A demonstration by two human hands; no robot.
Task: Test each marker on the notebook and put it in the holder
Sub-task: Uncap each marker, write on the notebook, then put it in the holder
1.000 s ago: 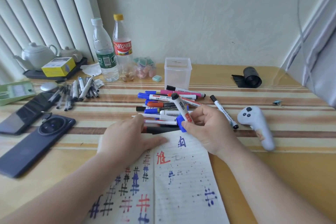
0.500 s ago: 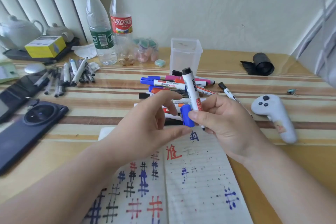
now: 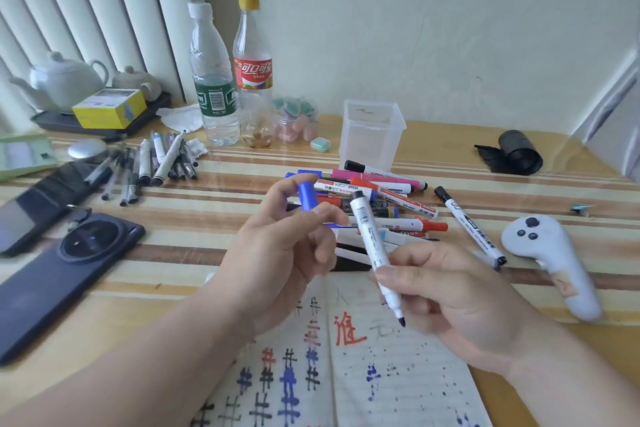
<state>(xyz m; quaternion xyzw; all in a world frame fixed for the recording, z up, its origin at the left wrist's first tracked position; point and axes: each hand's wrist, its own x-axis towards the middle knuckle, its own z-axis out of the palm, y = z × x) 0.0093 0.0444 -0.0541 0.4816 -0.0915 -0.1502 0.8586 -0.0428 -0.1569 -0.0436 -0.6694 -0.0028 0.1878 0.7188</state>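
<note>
Right hand (image 3: 460,308) clamped on white-barrelled marker (image 3: 372,250): uncapped, tilted, dark tip down over open lined notebook (image 3: 398,374); can't tell if it touches the paper. Left hand (image 3: 287,253) pinches blue plastic cap (image 3: 308,196) between thumb and fingers, above notebook's far edge. Pile of loose coloured markers (image 3: 391,198) lies on striped counter (image 3: 207,218) just beyond notebook. Clear square plastic holder (image 3: 372,135) stands upright farther beyond notebook.
</note>
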